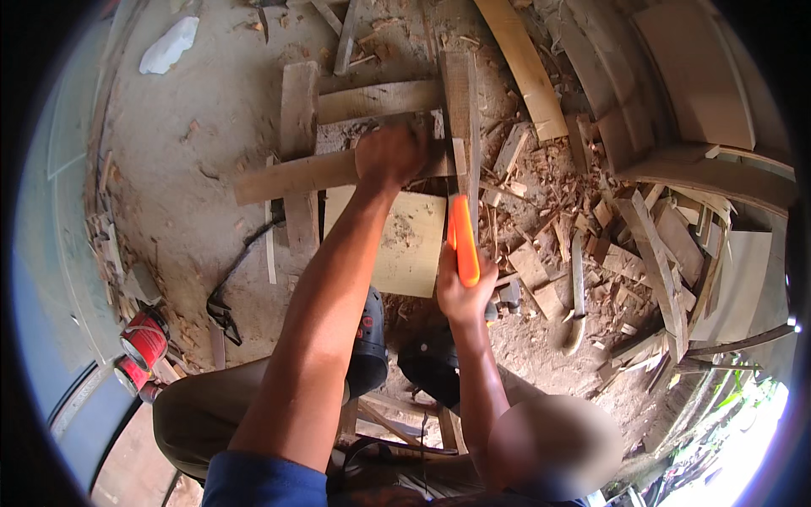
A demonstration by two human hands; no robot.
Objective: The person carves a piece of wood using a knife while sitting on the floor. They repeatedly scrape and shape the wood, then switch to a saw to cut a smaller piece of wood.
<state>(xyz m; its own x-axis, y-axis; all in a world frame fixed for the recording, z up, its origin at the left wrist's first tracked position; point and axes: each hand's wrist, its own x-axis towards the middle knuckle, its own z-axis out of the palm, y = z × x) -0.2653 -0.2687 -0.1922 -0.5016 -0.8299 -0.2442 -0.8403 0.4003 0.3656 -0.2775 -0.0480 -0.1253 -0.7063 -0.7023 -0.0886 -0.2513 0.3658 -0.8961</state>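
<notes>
My left hand [391, 155], closed and slightly blurred, presses down on a wooden board [291, 177] that lies crosswise over rough timber pieces. My right hand [467, 291] is wrapped round the bright orange handle [464, 241] of what looks like a handsaw, pointing away from me. Its blade is seen nearly edge-on, close to the board's right end, and I cannot tell whether it touches the wood. An upright-running plank [460, 93] lies beyond the handle. Between my arms is a pale plywood piece [410, 245] sprinkled with sawdust.
Wood offcuts [621, 258] and chips cover the ground at right, with a long curved-handled blade [578, 287] among them. A dark-framed saw [222, 313] lies at left, near red cans [144, 338]. Wooden panels [693, 76] stand at far right. My shoes [367, 346] are close below.
</notes>
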